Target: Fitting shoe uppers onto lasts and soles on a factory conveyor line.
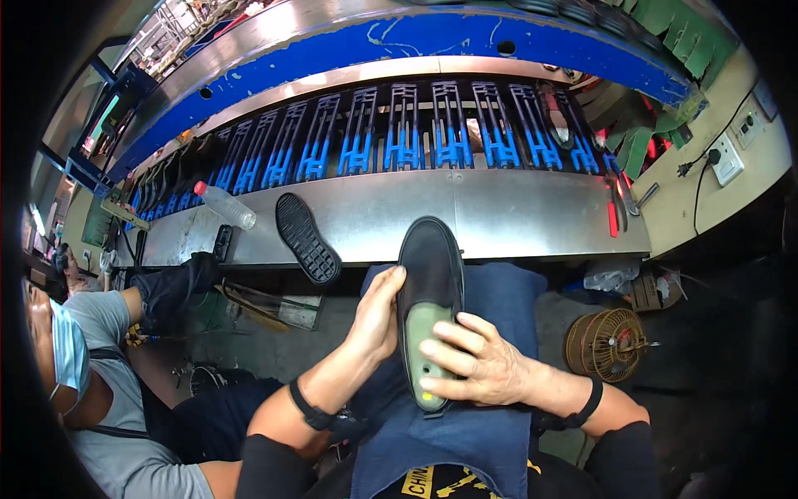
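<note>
1. Shoe [430,270], black, is resting above the person's lap, its opening facing up and its toe pointing away from the body; a blue cloth [505,312] is covering the lap beneath.
2. Green insert [421,323] is filling the shoe's opening, showing a dark hole and a yellow spot toward the heel.
3. Left hand [378,314] is gripping the shoe's left side near its middle, fingers closing against the edge; how far they are reaching underneath, I cannot tell.
4. Right hand [486,366] is lying across the heel half from the right, its fingers spreading apart and bending slightly, their tips touching the green insert; the thumb is hiding from view.
5. Black sole [307,239] is lying tread up on the metal shelf [532,214], left of the shoe, its near end jutting past the front edge.
6. Clear bottle [229,206] with a red cap is lying on its side farther left, while a red-handled tool [613,218] is lying near the shelf's right end.
7. Blue-and-black racks [403,145] are lining up behind the shelf, below a blue beam [332,58].
8. Round cage [607,345] is standing low at the right, near a cardboard box [652,293].
9. Co-worker [158,428] in a grey shirt and light-blue mask is sitting at the left.
</note>
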{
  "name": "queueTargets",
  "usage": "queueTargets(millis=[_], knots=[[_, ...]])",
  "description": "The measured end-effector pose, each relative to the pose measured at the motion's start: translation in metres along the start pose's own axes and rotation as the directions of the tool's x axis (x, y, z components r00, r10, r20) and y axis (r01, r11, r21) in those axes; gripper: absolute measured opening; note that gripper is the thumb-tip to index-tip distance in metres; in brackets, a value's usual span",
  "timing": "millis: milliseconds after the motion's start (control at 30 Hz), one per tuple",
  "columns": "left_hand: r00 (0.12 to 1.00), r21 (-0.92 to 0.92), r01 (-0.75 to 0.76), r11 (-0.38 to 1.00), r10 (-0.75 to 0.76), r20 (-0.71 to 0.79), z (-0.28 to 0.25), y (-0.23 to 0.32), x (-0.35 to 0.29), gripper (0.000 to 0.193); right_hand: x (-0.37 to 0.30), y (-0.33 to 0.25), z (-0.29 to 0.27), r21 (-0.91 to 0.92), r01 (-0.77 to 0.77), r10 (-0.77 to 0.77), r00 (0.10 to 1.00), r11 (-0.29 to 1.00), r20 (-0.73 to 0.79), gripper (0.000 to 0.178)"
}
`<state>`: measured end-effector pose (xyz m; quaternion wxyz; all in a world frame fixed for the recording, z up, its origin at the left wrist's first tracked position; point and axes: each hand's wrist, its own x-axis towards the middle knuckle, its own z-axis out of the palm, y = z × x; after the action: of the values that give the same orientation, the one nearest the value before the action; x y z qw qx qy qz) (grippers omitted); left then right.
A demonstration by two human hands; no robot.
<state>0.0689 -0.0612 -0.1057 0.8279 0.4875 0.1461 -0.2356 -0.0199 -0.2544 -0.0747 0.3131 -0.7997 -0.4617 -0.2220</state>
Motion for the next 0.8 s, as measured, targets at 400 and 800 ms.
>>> queueTargets(millis=[400,800], knots=[[0.992,0.266,0.045,0.963,-0.075,0.104,0.009,-0.024,0.076,0.052,-0.034,0.131,0.057,0.734,-0.584,0.898,0.02,-0.347,0.44,0.051],[0.198,0.365,-0.792,0.489,-0.36,0.912,-0.033,-0.013,-0.059,0.002,-0.023,-0.029,0.009,0.197,-0.44,0.131,0.612,0.876,0.78,0.013]])
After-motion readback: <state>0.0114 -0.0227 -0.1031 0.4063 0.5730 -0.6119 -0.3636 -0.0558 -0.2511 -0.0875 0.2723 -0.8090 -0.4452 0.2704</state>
